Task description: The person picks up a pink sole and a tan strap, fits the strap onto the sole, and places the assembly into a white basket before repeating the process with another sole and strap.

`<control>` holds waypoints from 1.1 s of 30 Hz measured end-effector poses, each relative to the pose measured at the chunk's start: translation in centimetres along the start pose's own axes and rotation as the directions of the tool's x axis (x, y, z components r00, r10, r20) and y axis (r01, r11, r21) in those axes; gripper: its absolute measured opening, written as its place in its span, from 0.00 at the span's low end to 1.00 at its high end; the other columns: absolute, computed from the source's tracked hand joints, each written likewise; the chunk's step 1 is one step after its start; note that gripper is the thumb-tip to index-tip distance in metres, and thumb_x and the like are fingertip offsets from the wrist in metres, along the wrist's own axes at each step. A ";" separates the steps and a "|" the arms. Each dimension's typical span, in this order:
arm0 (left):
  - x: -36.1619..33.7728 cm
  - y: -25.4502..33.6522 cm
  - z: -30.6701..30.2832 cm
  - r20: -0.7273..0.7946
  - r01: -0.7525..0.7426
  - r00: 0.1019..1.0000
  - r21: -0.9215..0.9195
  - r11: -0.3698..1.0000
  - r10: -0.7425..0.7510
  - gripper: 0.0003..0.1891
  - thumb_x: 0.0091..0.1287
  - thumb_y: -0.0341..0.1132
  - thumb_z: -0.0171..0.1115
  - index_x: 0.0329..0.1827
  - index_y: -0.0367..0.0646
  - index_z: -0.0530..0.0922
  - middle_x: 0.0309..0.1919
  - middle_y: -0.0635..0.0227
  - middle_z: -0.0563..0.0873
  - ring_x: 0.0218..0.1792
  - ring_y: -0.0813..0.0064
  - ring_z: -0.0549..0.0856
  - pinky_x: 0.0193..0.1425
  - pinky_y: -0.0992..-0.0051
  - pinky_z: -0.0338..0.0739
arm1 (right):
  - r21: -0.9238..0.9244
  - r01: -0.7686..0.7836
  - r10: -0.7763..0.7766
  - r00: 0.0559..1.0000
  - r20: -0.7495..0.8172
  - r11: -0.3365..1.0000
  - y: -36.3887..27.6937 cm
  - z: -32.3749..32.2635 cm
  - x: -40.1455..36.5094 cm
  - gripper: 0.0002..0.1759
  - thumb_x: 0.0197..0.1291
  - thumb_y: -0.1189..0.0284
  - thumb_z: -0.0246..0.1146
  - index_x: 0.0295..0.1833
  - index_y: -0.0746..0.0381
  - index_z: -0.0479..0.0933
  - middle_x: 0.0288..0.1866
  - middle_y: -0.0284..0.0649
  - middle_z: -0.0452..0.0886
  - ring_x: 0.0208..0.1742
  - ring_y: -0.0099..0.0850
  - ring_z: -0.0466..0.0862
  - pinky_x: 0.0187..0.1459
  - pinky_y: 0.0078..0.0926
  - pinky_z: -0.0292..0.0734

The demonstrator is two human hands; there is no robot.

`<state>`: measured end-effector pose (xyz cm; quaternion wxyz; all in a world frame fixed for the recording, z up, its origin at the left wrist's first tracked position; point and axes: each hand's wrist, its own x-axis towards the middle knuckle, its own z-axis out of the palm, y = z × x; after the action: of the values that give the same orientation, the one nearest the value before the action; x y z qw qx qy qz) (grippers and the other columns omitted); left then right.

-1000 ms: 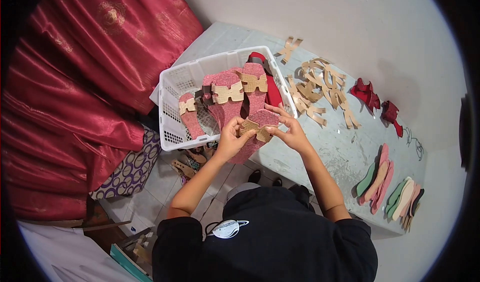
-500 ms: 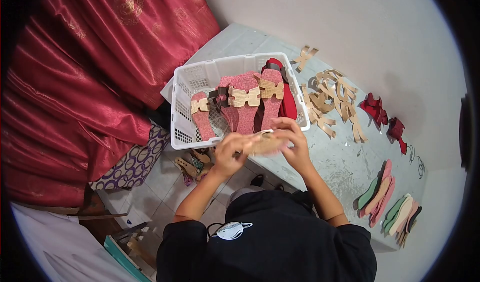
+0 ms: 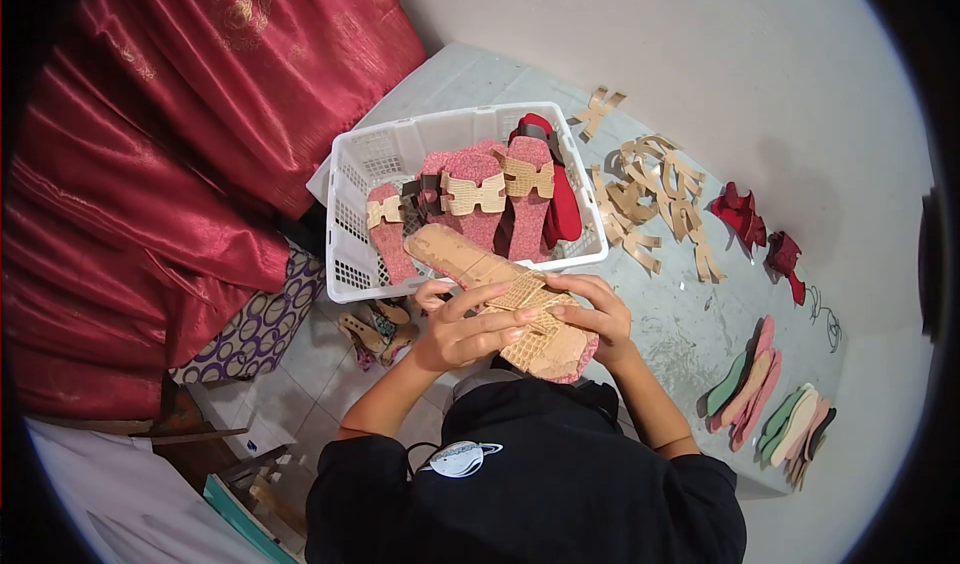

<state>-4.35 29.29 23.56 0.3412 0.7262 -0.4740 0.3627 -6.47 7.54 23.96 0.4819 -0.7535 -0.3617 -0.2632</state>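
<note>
Flipped over since a second ago, the sandal sole (image 3: 452, 251) shows its tan underside. Left hand (image 3: 462, 332) and right hand (image 3: 598, 314) both grip it, fingers pressing the woven strap (image 3: 535, 342) ends flat against it.

— Where is the basket (image 3: 345, 164)?
— On the table's (image 3: 690, 324) left end, sandals (image 3: 475, 199) standing in it. Cut straps (image 3: 650, 199) lie to its right, stacked insoles (image 3: 750, 379) nearer you; the sole (image 3: 450, 254) is before it.

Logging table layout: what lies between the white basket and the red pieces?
A pile of tan straps lies there on the table, head view.
</note>
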 end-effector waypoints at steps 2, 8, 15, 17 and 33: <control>-0.6 -0.2 0.5 0.007 0.016 1.000 0.013 1.000 -0.016 0.07 0.59 0.39 0.57 0.40 0.60 0.76 0.43 0.87 0.83 0.51 0.79 0.76 0.54 0.66 0.47 | -0.004 -0.038 0.038 0.998 0.047 0.999 -0.1 -0.3 0.3 0.17 0.40 0.74 0.66 0.41 0.60 0.77 0.53 0.48 0.76 0.48 0.44 0.77 0.47 0.34 0.73; -0.8 -0.6 0.7 0.033 -0.033 0.999 0.008 0.999 0.033 0.06 0.57 0.39 0.58 0.37 0.58 0.78 0.43 0.85 0.84 0.52 0.75 0.77 0.52 0.67 0.52 | 0.020 -0.006 0.002 0.981 0.192 1.000 0.5 -0.7 -0.6 0.17 0.41 0.73 0.66 0.41 0.61 0.74 0.51 0.40 0.78 0.46 0.40 0.77 0.44 0.33 0.72; -0.2 -0.8 1.0 0.078 -0.026 0.995 -0.384 0.923 0.061 0.07 0.54 0.31 0.58 0.36 0.42 0.76 0.44 0.66 0.83 0.49 0.58 0.79 0.47 0.59 0.75 | -0.083 0.114 -0.093 0.972 0.216 0.990 0.2 -0.9 0.1 0.16 0.43 0.75 0.66 0.40 0.59 0.73 0.46 0.40 0.79 0.44 0.37 0.77 0.43 0.35 0.70; -0.4 -0.9 0.7 0.087 -0.080 0.988 -0.393 0.916 0.124 0.08 0.52 0.29 0.58 0.36 0.38 0.76 0.44 0.59 0.82 0.46 0.57 0.81 0.47 0.62 0.78 | -0.142 0.224 -0.190 0.956 0.222 0.964 0.3 -0.5 0.6 0.15 0.43 0.75 0.65 0.38 0.57 0.70 0.44 0.42 0.79 0.41 0.36 0.76 0.43 0.37 0.69; -1.2 -0.4 -4.3 0.099 0.036 0.995 -0.108 0.994 -0.026 0.10 0.51 0.27 0.58 0.37 0.40 0.81 0.36 0.63 0.82 0.41 0.62 0.81 0.46 0.65 0.79 | -0.108 0.486 -0.466 0.869 0.167 0.868 2.0 4.3 4.1 0.15 0.39 0.75 0.67 0.35 0.55 0.73 0.42 0.40 0.79 0.39 0.34 0.75 0.39 0.36 0.69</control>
<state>-5.17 33.53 24.67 0.3624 0.7307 -0.4979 0.2949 -2.16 12.10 24.25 0.3199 -0.6902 -0.5479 -0.3479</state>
